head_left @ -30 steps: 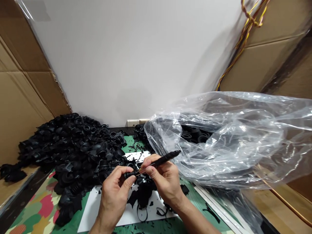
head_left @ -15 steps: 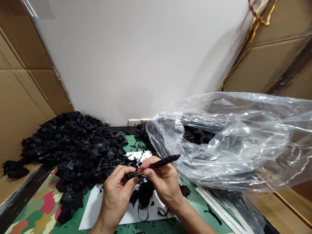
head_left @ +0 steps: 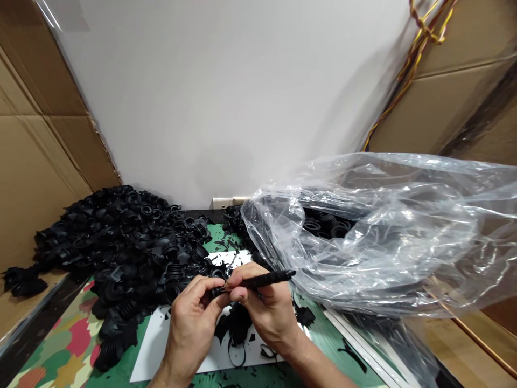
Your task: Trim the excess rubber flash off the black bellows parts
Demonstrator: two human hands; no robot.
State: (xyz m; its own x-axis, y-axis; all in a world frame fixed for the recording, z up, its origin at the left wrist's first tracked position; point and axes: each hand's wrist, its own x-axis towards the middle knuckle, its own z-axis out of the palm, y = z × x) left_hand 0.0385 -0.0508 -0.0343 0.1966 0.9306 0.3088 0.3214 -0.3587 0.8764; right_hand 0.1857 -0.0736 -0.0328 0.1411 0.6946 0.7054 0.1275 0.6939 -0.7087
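Note:
My left hand (head_left: 194,318) pinches a small black rubber part (head_left: 217,291) between thumb and fingers, so most of it is covered. In my right hand (head_left: 269,307) is a thin tool with a black wrapped handle (head_left: 269,279), held like a pen. Its narrow tip meets the part between the two hands; the exact tip shape is hard to make out. Beneath the hands lie black rubber scraps (head_left: 238,323) and a curled strip on a white sheet (head_left: 151,345).
A big heap of black ribbed rubber parts (head_left: 133,231) fills the left side. To the right, a clear plastic bag (head_left: 383,242) holds more black rings. Cardboard (head_left: 36,108) walls both sides, and twisted wires (head_left: 416,59) hang at the upper right. The green tabletop (head_left: 335,328) carries loose trimmings.
My right hand has turned slightly, and the tool's handle end has dropped a little, so it lies flatter. The left hand keeps its pinch on the rubber part, almost still.

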